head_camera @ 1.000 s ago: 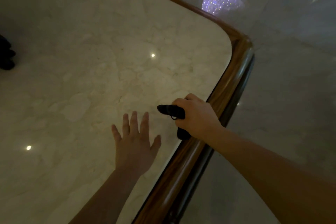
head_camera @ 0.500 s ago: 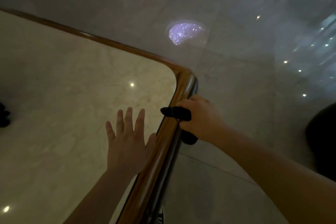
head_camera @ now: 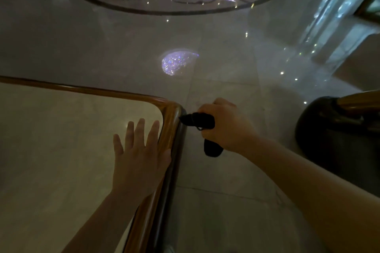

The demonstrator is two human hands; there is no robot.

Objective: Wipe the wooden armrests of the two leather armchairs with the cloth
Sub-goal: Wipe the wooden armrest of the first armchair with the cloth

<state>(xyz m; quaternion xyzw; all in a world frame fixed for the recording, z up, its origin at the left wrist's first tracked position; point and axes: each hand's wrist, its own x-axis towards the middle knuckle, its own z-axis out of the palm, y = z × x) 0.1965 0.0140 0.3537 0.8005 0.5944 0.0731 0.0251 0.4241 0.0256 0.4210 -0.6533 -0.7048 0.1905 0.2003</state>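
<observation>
Within right hand (head_camera: 225, 127) fist, dark cloth (head_camera: 200, 122), ends protruding

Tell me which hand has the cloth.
The right hand, fisted around the dark cloth beyond the table corner; the left hand lies flat and empty on the marble top.

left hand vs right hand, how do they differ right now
The left hand is open, fingers spread, flat over the marble tabletop; the right hand is a closed fist gripping a dark cloth. The left is empty and over the table; the right is past its wooden edge, above the floor. Both are bare.
</observation>
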